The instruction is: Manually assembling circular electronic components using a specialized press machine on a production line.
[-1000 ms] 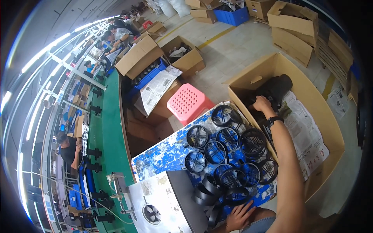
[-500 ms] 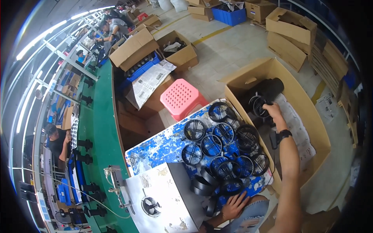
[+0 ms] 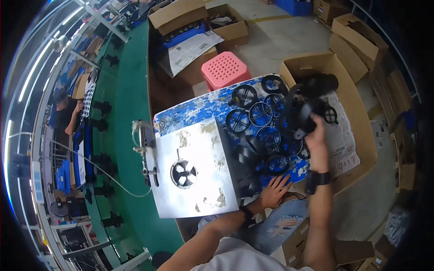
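Note:
My right hand [image 3: 318, 135] is above the border between the table and the cardboard box, its fingers closed on a black ring-shaped part [image 3: 312, 110] smeared by motion. Whether it grips more than one cannot be told. My left hand [image 3: 275, 192] lies with its fingers spread at the table's near edge, beside my knee, and holds nothing. Several black rings with crossed ribs, such as this ring [image 3: 261, 114], cover the right part of the blue, paint-worn table [image 3: 181, 115]. Plain black bands [image 3: 251, 151] lie to their left, by the metal box.
The metal box [image 3: 205, 167] has a round opening with a fan-like part. The cardboard box [image 3: 361, 149] on the right holds black parts and printed paper. A pink stool [image 3: 226, 70] stands beyond the table; a green conveyor [image 3: 131, 135] runs along the left, where another person [image 3: 65, 113] sits.
My right hand has come out of the cardboard box toward me and the table, bringing a black ring-shaped part. My left hand stays at the table edge. The view has tilted down.

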Demonstrator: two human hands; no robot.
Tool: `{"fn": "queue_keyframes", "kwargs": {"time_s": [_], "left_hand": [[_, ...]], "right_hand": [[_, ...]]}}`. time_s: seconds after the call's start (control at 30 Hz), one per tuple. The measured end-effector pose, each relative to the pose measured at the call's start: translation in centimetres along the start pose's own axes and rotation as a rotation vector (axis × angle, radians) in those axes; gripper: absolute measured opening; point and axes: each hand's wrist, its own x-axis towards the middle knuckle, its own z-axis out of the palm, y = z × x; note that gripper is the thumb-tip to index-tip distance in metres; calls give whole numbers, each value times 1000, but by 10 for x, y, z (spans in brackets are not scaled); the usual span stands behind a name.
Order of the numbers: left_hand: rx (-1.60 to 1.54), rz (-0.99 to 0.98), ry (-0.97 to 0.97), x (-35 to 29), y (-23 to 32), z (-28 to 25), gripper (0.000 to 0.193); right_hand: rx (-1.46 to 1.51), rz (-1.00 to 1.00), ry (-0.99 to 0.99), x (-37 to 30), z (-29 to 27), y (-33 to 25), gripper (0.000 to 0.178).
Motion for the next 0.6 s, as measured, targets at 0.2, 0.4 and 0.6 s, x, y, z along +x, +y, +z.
{"fn": "queue_keyframes", "kwargs": {"time_s": [0.2, 0.4, 0.6], "left_hand": [[37, 35, 107, -10, -1, 11, 70], [112, 56, 119, -8, 4, 12, 63], [157, 42, 110, -13, -4, 12, 65]], "right_hand": [[-17, 88, -204, 5, 20, 52, 28], [-496, 258, -259, 8, 24, 40, 22], [-964, 334, -114, -26, 69, 18, 35]]}}
